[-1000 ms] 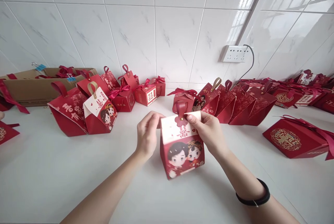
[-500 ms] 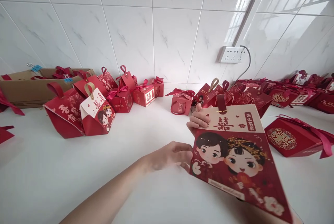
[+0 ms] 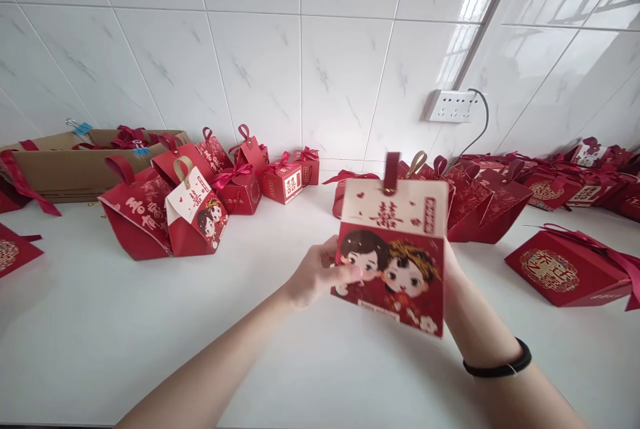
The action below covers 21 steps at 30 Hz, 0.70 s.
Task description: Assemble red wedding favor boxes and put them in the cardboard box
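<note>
A red and cream gift box with a cartoon couple on its front and a dark red strap on top is held above the white table, slightly blurred. My left hand is closed on its left edge, thumb across the printed front and fingers behind. From the right, my right hand grips the box from behind; most of it, fingers included, is hidden by the panel. A black band circles my right wrist. Behind the held box, a ribbon-tied red box is partly covered.
On the left stand several red gift boxes near a brown carton with blue clips. More red boxes line the wall at right, and a ribboned one lies nearer. A power socket with a cord is on the tiled wall.
The gift box has moved left and away from me, turning more upright. My left thumb now lies on its front. My right fingers, seen before at its upper left edge, are now hidden behind it.
</note>
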{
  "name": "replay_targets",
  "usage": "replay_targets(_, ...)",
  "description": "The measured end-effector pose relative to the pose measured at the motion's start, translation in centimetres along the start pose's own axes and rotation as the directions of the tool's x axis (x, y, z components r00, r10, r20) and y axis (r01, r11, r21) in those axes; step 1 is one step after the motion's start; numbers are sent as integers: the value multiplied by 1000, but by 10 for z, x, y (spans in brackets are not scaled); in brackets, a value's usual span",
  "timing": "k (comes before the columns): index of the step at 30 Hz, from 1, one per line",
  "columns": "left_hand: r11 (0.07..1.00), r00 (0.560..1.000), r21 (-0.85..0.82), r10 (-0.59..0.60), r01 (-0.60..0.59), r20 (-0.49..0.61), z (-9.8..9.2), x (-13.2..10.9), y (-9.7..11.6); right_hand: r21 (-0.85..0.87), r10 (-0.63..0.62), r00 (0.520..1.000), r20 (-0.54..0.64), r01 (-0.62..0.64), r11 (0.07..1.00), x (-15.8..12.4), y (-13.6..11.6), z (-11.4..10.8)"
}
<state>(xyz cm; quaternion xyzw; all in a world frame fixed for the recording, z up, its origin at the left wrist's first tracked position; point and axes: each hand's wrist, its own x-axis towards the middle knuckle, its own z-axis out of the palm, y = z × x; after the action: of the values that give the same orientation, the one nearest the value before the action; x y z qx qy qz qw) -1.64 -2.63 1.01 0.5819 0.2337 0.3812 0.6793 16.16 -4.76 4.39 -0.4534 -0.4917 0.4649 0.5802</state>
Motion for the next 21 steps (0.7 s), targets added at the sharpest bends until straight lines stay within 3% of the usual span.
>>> replay_targets(3,996,955,54,84,-72,-283,-1,2,-1,177,81,991,107,-100,979,21,-3,3)
replay_targets(6,984,856,127,171,-124,-487,0,2,-2,204,-46,995,87,27,979,25,3,4)
replay_targets(8,973,864,162,222,-166,-451,0,1,-2,161,-74,997,23,70,984,21,9,7)
replay_targets(12,974,929,77,225,-212,-293,-7,2,-2,152,6,1000,-5,-5,988,16,16,14)
replay_targets(15,976,929,4,207,-216,-306,-11,3,0,198,33,999,40,-40,979,14,17,16)
replay_targets(21,962,907,59,272,-267,-321,-7,1,4,210,25,999,39,-32,977,8,12,18)
